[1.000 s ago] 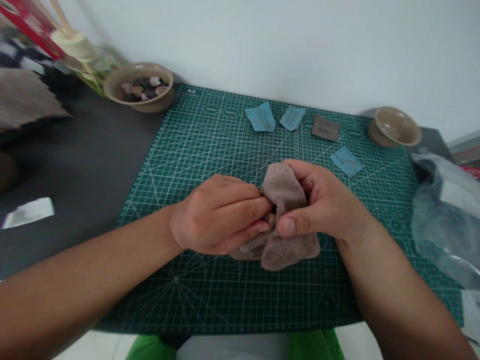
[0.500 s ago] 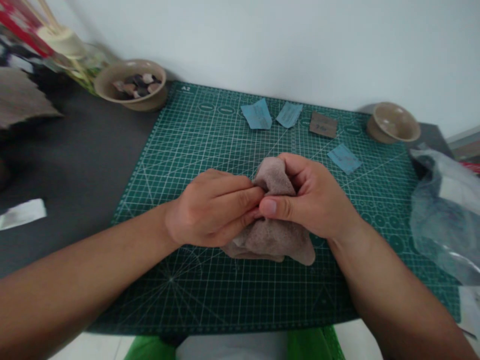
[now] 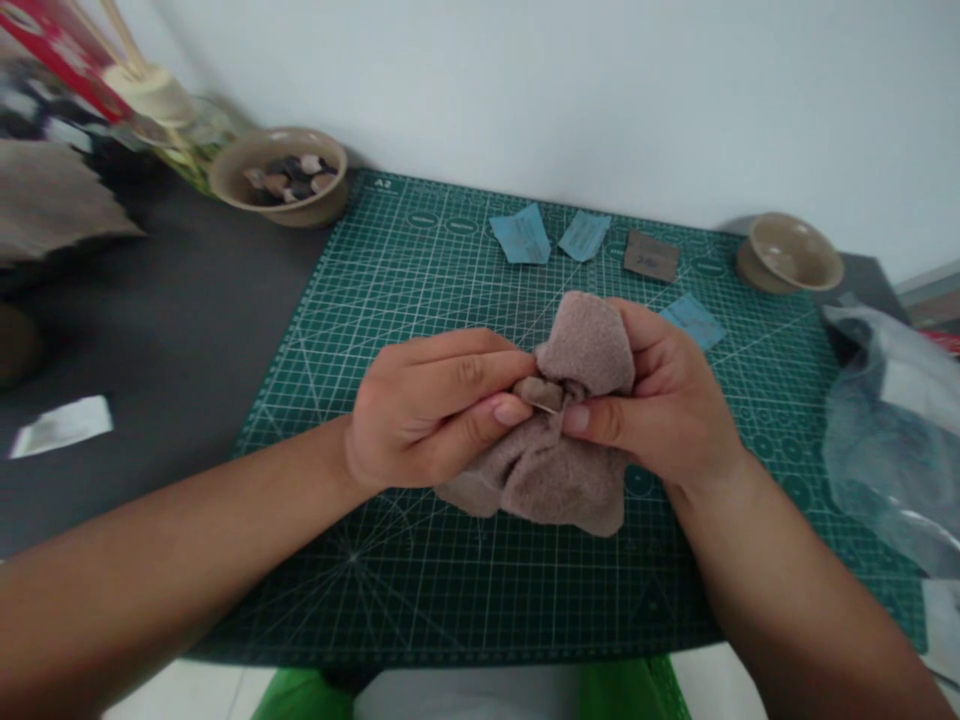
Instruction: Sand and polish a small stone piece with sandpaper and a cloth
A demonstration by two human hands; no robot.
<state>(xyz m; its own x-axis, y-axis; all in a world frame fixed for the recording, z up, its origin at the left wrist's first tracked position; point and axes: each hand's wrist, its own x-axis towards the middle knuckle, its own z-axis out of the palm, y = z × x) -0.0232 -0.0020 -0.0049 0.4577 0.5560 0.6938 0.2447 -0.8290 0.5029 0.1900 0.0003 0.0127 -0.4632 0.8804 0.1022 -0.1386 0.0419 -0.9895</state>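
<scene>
Whitish wall [image 3: 570,110] stands behind the dark table [image 3: 210,320] and its green cutting mat [image 3: 405,610]. Over this mat I see a small brown piece [image 3: 541,392], partly surrounded by brownish cloth [image 3: 570,485]. My left hand [image 3: 435,405] has its grip closed on the piece by the fingertips; my right hand [image 3: 667,410] pinches the cloth, grip closed. Farther out lie blue scraps [image 3: 523,238], then one bowl [image 3: 761,270] on each side.

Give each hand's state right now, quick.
Left hand: closed, holding a small brown piece, material unclear.
Right hand: closed, holding the fuzzy pinkish-brown cloth.
</scene>
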